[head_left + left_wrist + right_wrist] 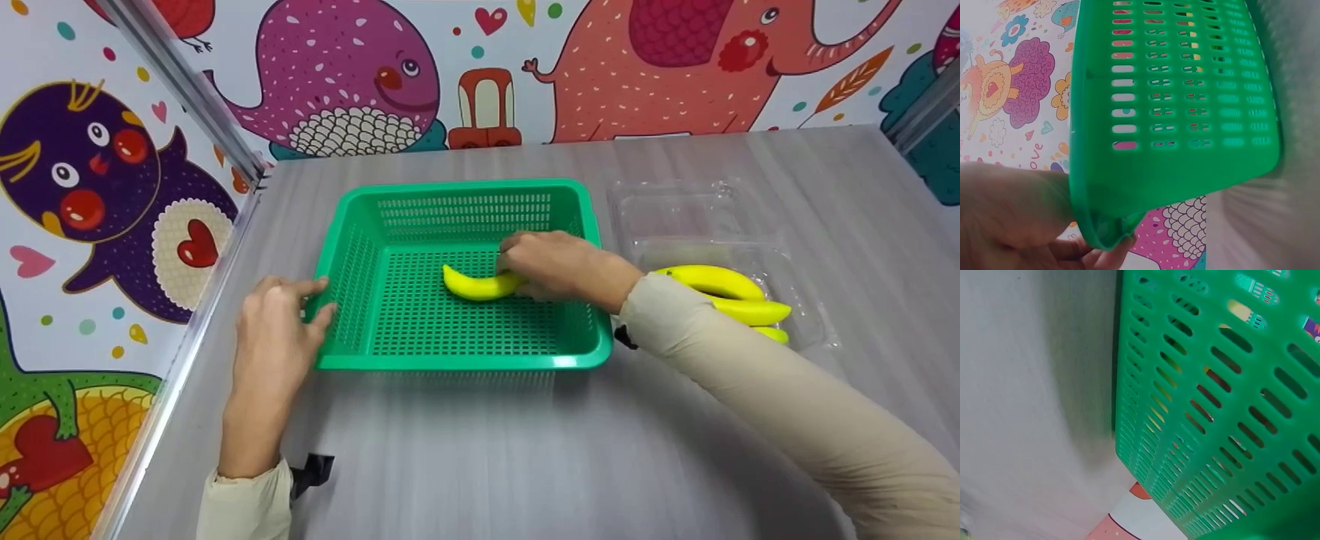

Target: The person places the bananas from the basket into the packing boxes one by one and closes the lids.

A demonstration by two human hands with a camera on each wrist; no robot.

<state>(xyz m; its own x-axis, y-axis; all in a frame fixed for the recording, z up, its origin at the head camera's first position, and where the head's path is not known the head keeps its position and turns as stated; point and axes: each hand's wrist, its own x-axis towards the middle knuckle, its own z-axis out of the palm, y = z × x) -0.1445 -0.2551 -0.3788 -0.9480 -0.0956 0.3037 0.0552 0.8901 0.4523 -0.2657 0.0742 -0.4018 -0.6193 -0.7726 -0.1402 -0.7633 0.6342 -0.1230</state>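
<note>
A green perforated plastic basket [457, 362] sits on the table. My left hand [271, 334] grips its left rim, thumb inside and fingers outside; in the left wrist view some fingertips curl beneath the rim of the basket [1185, 177]. Inside the basket, my right hand [559, 266] holds one end of a yellow banana [474, 286], whose other end points left, low over the basket's floor. Whether that banana touches the floor, I cannot tell. From the right wrist, the side wall of the basket [1230, 439] covers most of the hand and banana.
Right of the basket lies an open clear plastic clamshell box [814, 319] with more bananas [754, 310] in it, partly behind my right sleeve [750, 390]. Cartoon-printed walls [495, 75] border the table at the back and left.
</note>
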